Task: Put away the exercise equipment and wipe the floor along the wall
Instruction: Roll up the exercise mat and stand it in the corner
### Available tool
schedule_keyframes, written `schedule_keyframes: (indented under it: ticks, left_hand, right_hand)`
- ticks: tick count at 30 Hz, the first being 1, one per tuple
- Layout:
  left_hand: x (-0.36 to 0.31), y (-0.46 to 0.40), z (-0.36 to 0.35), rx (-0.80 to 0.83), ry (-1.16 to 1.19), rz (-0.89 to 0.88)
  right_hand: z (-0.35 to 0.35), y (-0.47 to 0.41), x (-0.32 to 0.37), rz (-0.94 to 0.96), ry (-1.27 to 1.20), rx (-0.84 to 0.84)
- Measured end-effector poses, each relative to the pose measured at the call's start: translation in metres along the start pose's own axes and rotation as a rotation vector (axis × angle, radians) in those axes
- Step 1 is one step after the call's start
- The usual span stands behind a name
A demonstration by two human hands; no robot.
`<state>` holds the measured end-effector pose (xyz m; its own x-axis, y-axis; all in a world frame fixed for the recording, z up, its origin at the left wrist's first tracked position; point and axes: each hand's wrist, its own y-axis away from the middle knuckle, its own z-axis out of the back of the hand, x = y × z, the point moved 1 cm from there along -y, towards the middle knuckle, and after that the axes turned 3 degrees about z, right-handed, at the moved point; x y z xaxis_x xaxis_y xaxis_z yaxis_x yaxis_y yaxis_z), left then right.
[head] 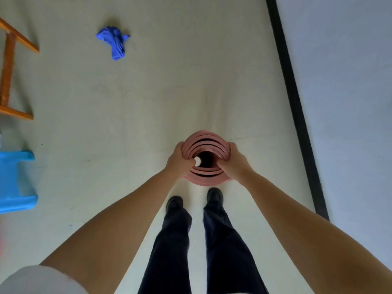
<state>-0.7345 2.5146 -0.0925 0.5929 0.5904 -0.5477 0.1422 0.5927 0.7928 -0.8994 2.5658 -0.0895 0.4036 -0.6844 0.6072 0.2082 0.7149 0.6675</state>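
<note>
A pink exercise mat (204, 141), rolled into a loose coil, stands on end in front of my feet, and I look down into its dark hollow. My left hand (180, 160) grips the coil's left rim, fingers curled over the edge into the middle. My right hand (233, 162) grips the right rim the same way. A crumpled blue cloth (114, 42) lies on the pale floor, far off to the upper left, apart from both hands.
A black skirting strip (294, 98) runs along the grey wall (350, 102) on the right. A wooden frame (8, 68) and a blue plastic stool (14, 183) stand at the left edge. My dark shoes (215, 195) are just behind the mat.
</note>
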Motion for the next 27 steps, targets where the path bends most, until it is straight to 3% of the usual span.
schedule_keyframes:
  ticks: [5,15,21,27]
  left_hand:
    - [0.038,0.042,-0.017,0.131,-0.063,0.01]
    - [0.066,0.135,-0.056,0.504,-0.423,-0.127]
    - [0.086,0.202,-0.148,0.697,-0.783,-0.31]
    - [0.156,0.298,-0.259,0.847,-1.049,-0.419]
  right_hand:
    - [-0.021,0.077,-0.032,-0.101,-0.06,-0.059]
    - [-0.083,0.253,-0.099,-0.307,-0.452,-0.478]
    - [-0.12,0.362,-0.166,-0.45,-0.672,-0.742]
    - [-0.165,0.482,-0.252,-0.572,-0.92,-0.958]
